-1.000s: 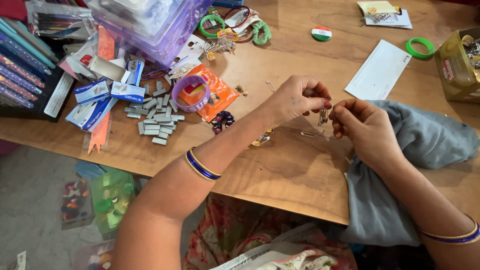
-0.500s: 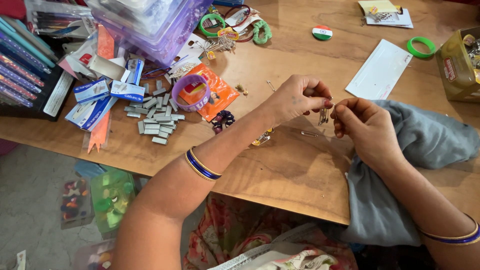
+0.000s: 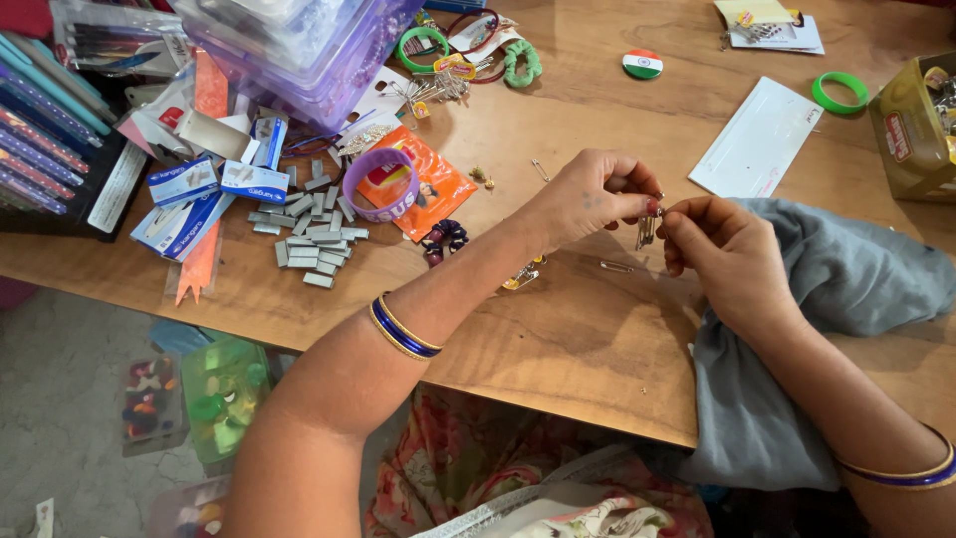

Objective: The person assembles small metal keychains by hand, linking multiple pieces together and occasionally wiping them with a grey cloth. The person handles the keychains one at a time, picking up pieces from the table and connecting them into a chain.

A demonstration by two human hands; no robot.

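Observation:
My left hand (image 3: 588,197) and my right hand (image 3: 725,251) meet over the wooden table (image 3: 588,339), fingertips pinched together on a small bunch of metal safety pins (image 3: 647,229) that hangs between them. A single loose safety pin (image 3: 615,265) lies on the wood just below. A grey cloth (image 3: 846,289) lies under my right wrist and drapes over the table's near edge. Blue and gold bangles circle both forearms.
Several staple strips (image 3: 314,224) and blue staple boxes (image 3: 214,184) lie at left, beside a purple wristband (image 3: 381,185) on an orange packet. A clear purple box (image 3: 299,45), pens, a white envelope (image 3: 759,149), green bangle (image 3: 839,92), round badge (image 3: 642,64) and gold box (image 3: 911,125) sit farther back.

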